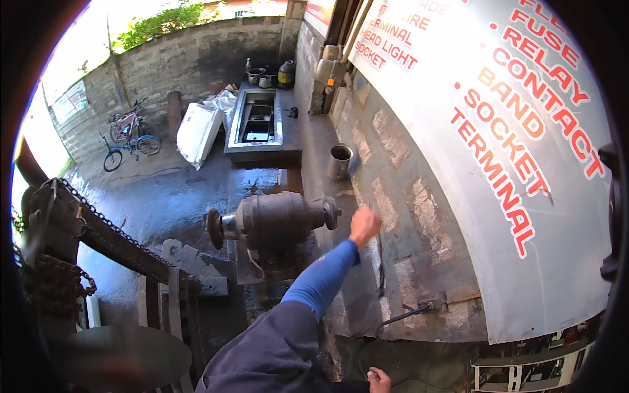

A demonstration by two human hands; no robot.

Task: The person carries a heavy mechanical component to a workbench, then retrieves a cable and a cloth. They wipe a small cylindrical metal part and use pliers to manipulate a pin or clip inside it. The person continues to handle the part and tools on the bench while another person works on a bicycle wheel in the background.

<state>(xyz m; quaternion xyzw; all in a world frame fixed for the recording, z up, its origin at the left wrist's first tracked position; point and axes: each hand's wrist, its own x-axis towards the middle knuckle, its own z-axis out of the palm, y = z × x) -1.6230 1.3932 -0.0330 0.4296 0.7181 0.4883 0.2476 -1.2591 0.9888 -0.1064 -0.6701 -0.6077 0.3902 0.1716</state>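
Note:
My left hand [363,226], blurred, reaches out in a blue sleeve just right of a dark bench grinder [272,219] with a round wheel at either end, near a thin cable [380,275] along the worn wall; whether it holds anything is unclear. At the bottom edge my right hand [378,381] is partly in view with curled fingers, their contents hidden.
A sink [278,118] with pots stands at the back, beside white slabs [196,131] and bicycles [134,141]. A metal can [339,164] sits at the wall's foot. Chained steel beams [114,236] are left, a large sign [524,295] right, a rack [531,363] lower right.

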